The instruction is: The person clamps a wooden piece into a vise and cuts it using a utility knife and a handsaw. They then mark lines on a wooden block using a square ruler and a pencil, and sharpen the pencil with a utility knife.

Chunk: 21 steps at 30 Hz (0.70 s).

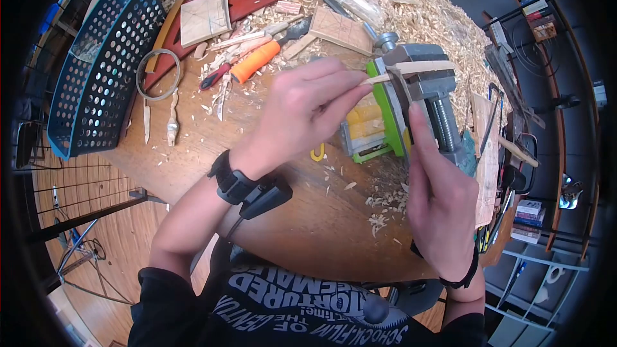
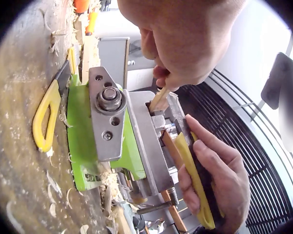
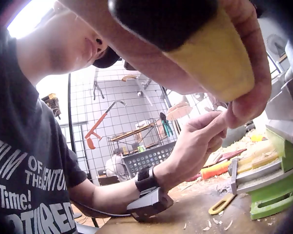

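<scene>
A pale, narrow wood piece [image 1: 425, 66] lies across the top of the green and grey vise [image 1: 391, 112]. My left hand [image 1: 302, 106] pinches its left end between thumb and fingers. My right hand [image 1: 443, 196] grips a tool with a yellow and black handle [image 2: 194, 180], its fingers curled round it in the left wrist view. The tool's metal blade [image 1: 400, 87] reaches up to the wood piece beside the vise jaws. In the right wrist view the yellow handle [image 3: 215, 58] sits in my right hand [image 3: 254, 97], close to my left hand [image 3: 195, 144].
A blue perforated basket [image 1: 106, 64] stands at the left edge. Orange-handled tools [image 1: 256, 61], wood blocks [image 1: 340, 30] and a tape roll [image 1: 159, 74] lie on the table [image 1: 308, 212]. Shavings [image 1: 424, 0] pile up at the back. A yellow-handled cutter [image 2: 48, 117] lies beside the vise.
</scene>
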Motion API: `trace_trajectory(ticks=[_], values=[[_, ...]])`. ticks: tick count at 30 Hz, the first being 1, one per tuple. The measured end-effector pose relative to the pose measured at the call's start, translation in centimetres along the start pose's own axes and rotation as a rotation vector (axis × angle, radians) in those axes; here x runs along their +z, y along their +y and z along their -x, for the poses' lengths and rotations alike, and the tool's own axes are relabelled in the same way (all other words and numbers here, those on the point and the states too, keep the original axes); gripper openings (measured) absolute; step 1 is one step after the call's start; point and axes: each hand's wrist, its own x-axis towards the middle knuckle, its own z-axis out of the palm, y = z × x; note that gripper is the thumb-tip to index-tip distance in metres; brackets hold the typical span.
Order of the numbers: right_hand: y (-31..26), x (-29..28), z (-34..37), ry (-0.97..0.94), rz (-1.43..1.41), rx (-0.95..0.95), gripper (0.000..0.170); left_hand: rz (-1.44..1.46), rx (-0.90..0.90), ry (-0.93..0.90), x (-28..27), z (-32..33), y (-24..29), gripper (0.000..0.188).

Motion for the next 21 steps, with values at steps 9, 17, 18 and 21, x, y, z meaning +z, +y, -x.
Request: trace_trajectory(ticks=[9, 17, 18, 21], values=[[-0.3, -0.1, -1.1, 0.000, -0.003, -0.038, 0.050, -0.010, -0.001, -0.017, -0.1, -0.1, 0.0, 0.012], [-0.1, 0.5, -1.3, 0.026, 0.030, -0.050, 0.052, -0.037, -0.018, -0.041, -0.3, 0.0, 0.1, 0.012], [0.0, 0.6, -1.3, 0.045, 0.025, -0.060, 0.052, -0.041, -0.031, -0.041, -0.3, 0.1, 0.1, 0.012], [-0.1, 0.6, -1.9, 0.046, 0.028, -0.070, 0.051, -0.030, -0.026, -0.004, 0.2, 0.1, 0.0, 0.010]])
